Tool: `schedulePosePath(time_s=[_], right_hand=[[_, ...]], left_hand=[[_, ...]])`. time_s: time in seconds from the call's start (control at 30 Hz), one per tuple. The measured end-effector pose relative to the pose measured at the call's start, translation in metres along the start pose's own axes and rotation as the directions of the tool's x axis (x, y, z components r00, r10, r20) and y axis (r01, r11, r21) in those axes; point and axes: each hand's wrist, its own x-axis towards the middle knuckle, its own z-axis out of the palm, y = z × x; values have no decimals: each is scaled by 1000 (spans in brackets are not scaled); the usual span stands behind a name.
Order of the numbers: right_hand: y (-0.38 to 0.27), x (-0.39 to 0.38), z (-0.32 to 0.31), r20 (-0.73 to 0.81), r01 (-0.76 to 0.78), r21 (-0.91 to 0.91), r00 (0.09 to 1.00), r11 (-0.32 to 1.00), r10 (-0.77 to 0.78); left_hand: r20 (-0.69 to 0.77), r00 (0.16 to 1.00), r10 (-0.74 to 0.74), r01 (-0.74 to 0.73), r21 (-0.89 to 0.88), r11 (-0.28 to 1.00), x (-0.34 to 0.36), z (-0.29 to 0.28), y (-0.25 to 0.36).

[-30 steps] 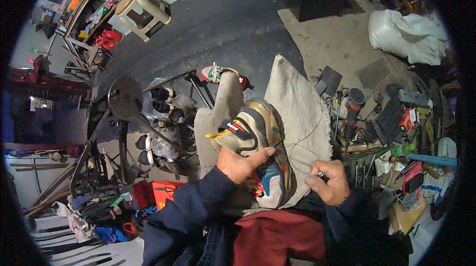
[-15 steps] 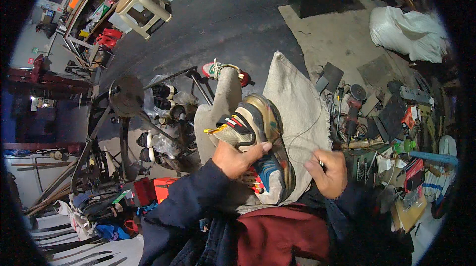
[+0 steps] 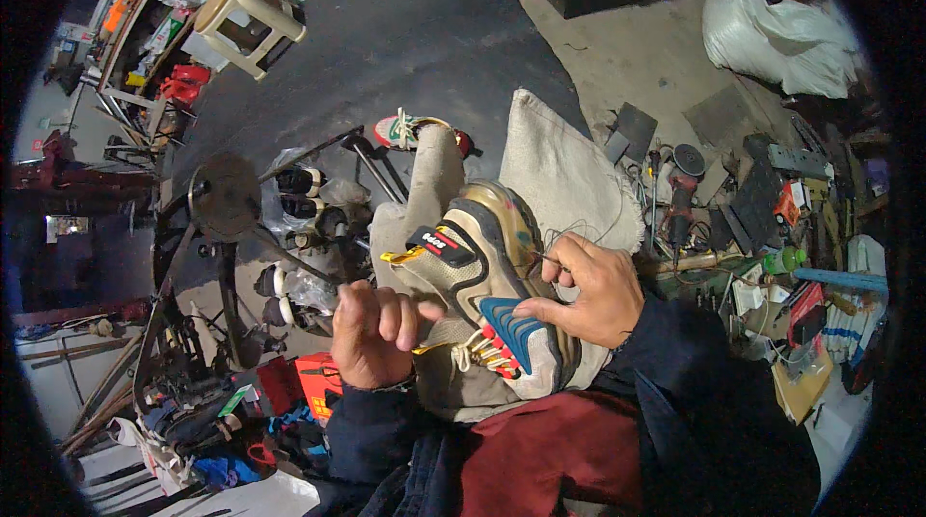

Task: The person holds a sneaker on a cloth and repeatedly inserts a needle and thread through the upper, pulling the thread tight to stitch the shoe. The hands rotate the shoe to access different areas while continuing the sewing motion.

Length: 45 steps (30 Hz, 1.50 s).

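The left hand [image 3: 374, 334] is raised just beside the beige, black and blue sports shoe [image 3: 497, 271], its fingers loosely curled; whether they pinch anything cannot be told. The right hand [image 3: 600, 293] lays its thumb on the shoe's blue ridged side panel, its bent fingers gripping a thin dark rod-like tool [image 3: 543, 258] at the sole's edge. The shoe lies on rough beige cloth [image 3: 555, 155] across the lap.

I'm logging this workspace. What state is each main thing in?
Beige shoe, on its side
Right hand, closed on a thin tool
Left hand, curled; any grip unclear
Cloth, draped, edge frayed
Stool, upright
Grinder, lying down, disc fitted
Sack, bulging
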Motion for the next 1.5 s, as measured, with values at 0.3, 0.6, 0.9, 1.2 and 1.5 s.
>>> schedulePosePath(time_s=[0.3, 0.6, 0.9, 1.2, 1.5], right_hand=[[-3, -2, 8, -87, 10, -23, 996, 1000, -12], [-5, -6, -4, 85, -219, 239, 975, 946, 205], [-4, -2, -18, -21, 31, 219, 999, 975, -27], [24, -7, -42, -190, 170, 618, 980, 767, -64], [30, -9, -66, -416, 37, 799, 756, 600, 506]], left_hand=[[-266, 793, 547, -366, 510, 779, 65, -40, 98], [584, 809, 70, -575, 810, -115, -10, 67, -22], [517, 849, 114, -499, 853, -149, 2, 67, -47], [338, 914, 226, -348, 937, 6, 7, 64, -52], [284, 943, 174, -316, 929, 192, 4, 62, -45]])
